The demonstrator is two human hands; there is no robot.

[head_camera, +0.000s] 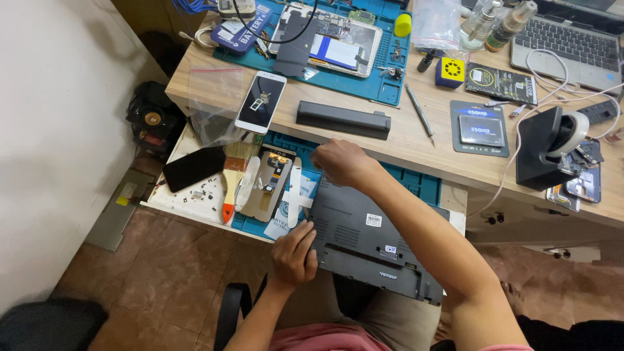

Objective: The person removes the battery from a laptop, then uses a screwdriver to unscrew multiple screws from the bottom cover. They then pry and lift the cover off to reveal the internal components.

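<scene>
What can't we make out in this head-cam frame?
- Right hand: fingertips curl under at the upturned laptop far corner; any tool in its grip is hidden.
- Left hand: fingers wrap the laptop's near-left corner; contact underneath hidden.
- Laptop's near edge: covered by the right forearm and lap.
- Second laptop, top right: cut off by the frame edge.
- Small parts in the white tray: too small to tell.

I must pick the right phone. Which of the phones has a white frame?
The phone lying on the wooden desk beside the clear plastic bag; the black phone in the drawer below has no white.
</scene>
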